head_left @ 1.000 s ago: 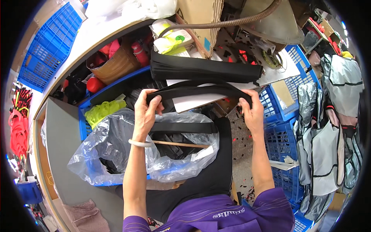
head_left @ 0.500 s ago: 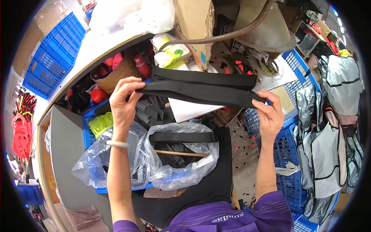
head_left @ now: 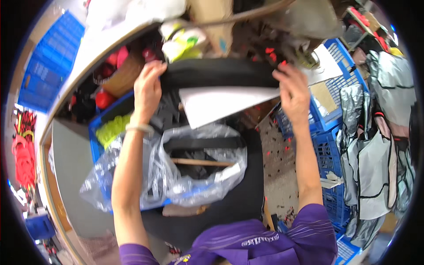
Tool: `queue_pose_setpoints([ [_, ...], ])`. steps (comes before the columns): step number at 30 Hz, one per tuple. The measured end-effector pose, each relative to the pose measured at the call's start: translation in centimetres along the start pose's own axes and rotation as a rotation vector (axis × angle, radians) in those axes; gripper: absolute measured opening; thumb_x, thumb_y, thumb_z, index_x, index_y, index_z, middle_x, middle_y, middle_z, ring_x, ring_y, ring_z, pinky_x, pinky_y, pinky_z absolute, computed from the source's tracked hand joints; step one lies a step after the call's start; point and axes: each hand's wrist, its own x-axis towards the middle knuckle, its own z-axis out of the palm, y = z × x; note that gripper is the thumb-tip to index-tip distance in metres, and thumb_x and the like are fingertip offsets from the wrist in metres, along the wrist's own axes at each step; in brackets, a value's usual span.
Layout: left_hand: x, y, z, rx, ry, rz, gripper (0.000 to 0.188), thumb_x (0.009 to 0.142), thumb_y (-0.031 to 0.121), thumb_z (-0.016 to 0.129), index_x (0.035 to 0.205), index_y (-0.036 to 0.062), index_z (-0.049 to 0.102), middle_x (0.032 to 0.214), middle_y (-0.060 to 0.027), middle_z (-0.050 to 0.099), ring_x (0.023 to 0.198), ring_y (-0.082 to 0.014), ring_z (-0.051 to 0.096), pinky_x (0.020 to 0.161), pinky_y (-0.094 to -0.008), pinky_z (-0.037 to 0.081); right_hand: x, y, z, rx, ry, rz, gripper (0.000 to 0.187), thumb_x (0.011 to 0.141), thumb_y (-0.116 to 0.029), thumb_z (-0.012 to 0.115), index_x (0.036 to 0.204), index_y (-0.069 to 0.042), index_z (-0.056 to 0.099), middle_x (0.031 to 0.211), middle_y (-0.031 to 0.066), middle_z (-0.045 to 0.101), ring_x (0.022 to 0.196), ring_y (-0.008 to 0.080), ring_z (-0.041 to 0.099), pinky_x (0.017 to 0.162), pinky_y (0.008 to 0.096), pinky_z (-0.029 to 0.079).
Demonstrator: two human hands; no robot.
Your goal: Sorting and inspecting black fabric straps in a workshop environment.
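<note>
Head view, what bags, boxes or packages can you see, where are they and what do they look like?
Clear plastic bag: below the hands, crumpled, open, in a blue crate.
Yellow-green packet: top centre, on the shelf.
Cardboard box: top, brown, beside the packet.

Counting what's showing here: two hands, left hand [head_left: 148, 90] and right hand [head_left: 293, 88], gripping one black strap [head_left: 221, 73]; one clear plastic bag [head_left: 176, 176] sitting open, one white paper sheet [head_left: 216, 104] hanging underneath.
</note>
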Motion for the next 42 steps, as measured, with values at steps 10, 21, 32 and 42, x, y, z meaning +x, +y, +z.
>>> queue_pose_setpoints([
  [10, -6.2, 5.4, -10.1, 0.136, 0.547, -0.375, 0.03, 0.076, 0.002, 0.065, 0.106, 0.0064, 0.066, 0.104, -0.0106, 0.063, 0.098, -0.0218, 0.058, 0.089, -0.0299, 0.044, -3.2, -8.4, -2.3, 0.298, 0.103, 0.075, 0.024, 0.076, 0.005, 0.061, 0.1, 0.004, 0.064, 0.102, 0.0157, 0.061, 0.095, 0.0303, 0.057, 0.086, 0.0395, 0.046],
  [21, -32.5, 14.0, -21.6, 0.829, 0.548, -1.328, 0.084, 0.067, 0.015, 0.079, 0.133, -0.0076, 0.032, 0.118, -0.0246, 0.049, 0.109, -0.0286, 0.05, 0.093, -0.0424, 0.043, -11.9, -37.8, 22.5, 0.793, -0.684, -0.356, 0.063, 0.068, -0.014, 0.072, 0.123, 0.004, 0.047, 0.119, 0.0178, 0.051, 0.114, 0.033, 0.047, 0.092, 0.0405, 0.04],
  [32, -31.2, 19.8, -26.1, -0.37, 1.063, -1.59, 0.056, 0.078, -0.003, 0.065, 0.129, 0.0017, 0.042, 0.061, 0.0041, 0.048, 0.043, -0.0016, 0.039, 0.037, -0.0157, 0.03, -17.9, -37.8, 27.6, 0.524, -1.081, -0.401, 0.016, 0.075, -0.023, 0.064, 0.067, -0.01, 0.061, 0.067, 0.0095, 0.06, 0.069, 0.0289, 0.064, 0.062, 0.0407, 0.048],
  [42, -27.2, 13.4, -29.0, -0.48, 1.152, -1.375, 0.04, 0.079, -0.002, 0.063, 0.117, -0.0028, 0.051, 0.06, 0.0068, 0.041, 0.044, 0.0001, 0.033, 0.04, -0.0143, 0.026, 3.2, -28.2, 27.8, 1.385, -0.73, 0.787, 0.019, 0.078, -0.009, 0.062, 0.095, -0.001, 0.059, 0.092, 0.0122, 0.062, 0.072, 0.0134, 0.059, 0.064, 0.0247, 0.047],
])
